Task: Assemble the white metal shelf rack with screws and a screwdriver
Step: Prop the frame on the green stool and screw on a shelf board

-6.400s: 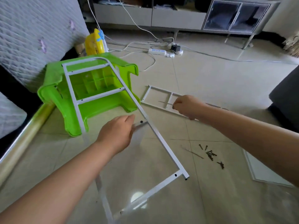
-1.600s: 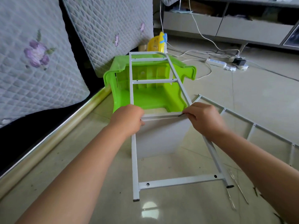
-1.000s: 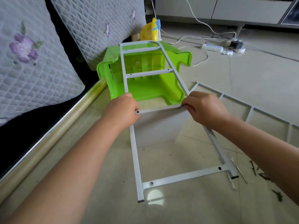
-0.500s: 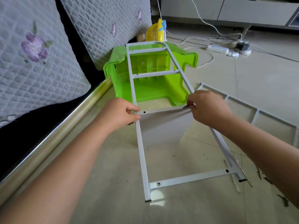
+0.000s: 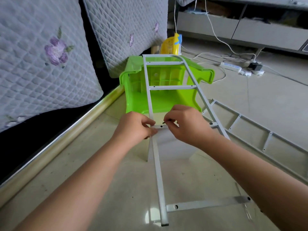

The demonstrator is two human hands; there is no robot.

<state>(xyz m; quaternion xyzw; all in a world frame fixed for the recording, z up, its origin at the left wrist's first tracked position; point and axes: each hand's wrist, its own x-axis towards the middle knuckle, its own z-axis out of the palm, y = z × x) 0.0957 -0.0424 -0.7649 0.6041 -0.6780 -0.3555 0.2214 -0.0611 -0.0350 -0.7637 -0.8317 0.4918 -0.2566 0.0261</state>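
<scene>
Leaning on the green stool [image 5: 160,100], the white frame [image 5: 158,172] slopes to the floor. Left hand [image 5: 135,127] pinches its crossbar [image 5: 160,126]; right hand [image 5: 186,124] pinches a dark screw [image 5: 167,121] just above the crossbar hole.

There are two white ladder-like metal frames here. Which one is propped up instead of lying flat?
The white frame the hands are working on: its far end rests on the green plastic stool, so it slopes upward. The other frame, to its right, lies flat on the floor.
</scene>
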